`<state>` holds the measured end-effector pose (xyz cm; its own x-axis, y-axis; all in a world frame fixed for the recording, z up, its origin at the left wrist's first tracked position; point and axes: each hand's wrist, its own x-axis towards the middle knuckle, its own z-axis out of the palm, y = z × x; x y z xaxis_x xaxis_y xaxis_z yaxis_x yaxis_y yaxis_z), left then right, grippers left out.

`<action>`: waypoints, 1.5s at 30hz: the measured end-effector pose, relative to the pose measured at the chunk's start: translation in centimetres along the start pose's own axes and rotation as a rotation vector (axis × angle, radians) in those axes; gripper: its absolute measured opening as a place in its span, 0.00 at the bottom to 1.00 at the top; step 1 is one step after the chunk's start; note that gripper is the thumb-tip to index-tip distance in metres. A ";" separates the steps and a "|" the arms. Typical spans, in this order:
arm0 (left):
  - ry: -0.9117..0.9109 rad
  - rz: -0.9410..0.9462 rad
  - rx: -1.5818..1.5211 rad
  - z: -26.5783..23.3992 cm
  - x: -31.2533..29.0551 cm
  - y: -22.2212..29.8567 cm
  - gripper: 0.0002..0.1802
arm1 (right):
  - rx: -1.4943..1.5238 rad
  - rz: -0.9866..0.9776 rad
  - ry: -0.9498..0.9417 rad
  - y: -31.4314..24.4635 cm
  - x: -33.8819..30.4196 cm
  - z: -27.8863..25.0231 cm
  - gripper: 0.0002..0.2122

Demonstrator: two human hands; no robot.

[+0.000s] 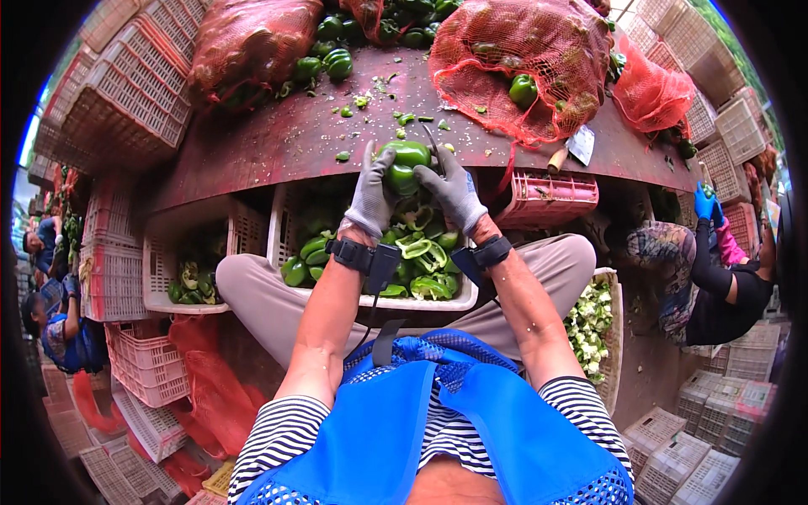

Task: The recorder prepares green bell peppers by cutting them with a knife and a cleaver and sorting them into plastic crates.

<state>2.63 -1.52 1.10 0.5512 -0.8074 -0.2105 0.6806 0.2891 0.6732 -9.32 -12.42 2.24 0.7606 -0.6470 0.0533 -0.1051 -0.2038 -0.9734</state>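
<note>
A whole green bell pepper [406, 156] is held over the crate between my two gloved hands. My left hand [371, 195], in a grey glove, wraps the pepper's left side. My right hand [454, 192], gloved alike, is closed at its right side, fingers against the skin. A thin, dark, curved knife blade [433, 141] rises from the right hand beside the pepper; its handle is hidden in the glove. Below, a white crate [280, 223] holds cut and halved green peppers [421, 252].
Red mesh sacks of peppers [530, 59] lie on the reddish table [396, 109], with loose peppers and scraps. A cleaver [581, 145] rests at its edge. A crate of pale cores [592, 328] stands at my right; another pepper crate [172, 299] at left. A co-worker [732, 282] sits far right.
</note>
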 end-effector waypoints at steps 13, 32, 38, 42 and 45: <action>-0.212 -0.239 -0.306 -0.7 -3.2 0.5 0.28 | -0.376 -0.264 -0.262 -2.1 -3.9 -1.0 0.43; -0.454 -0.215 -0.094 -0.4 -6.8 1.9 0.31 | -0.428 -0.639 0.048 0.9 -4.9 -0.1 0.38; -0.355 -0.041 -0.011 1.1 -8.7 1.0 0.33 | -0.501 -0.610 0.073 0.6 -5.3 0.0 0.36; -0.290 -0.046 0.142 1.2 -9.1 1.7 0.34 | -0.500 -0.565 0.049 1.1 -5.7 0.1 0.37; -0.330 -0.106 0.211 1.0 -8.9 2.6 0.35 | -0.467 -0.580 0.020 1.7 -5.3 0.3 0.38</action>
<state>-1.03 5.89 5.41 0.2749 -0.9589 -0.0706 0.5924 0.1111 0.7980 -13.35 -9.13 0.20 0.7653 -0.3534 0.5379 0.0447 -0.8046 -0.5921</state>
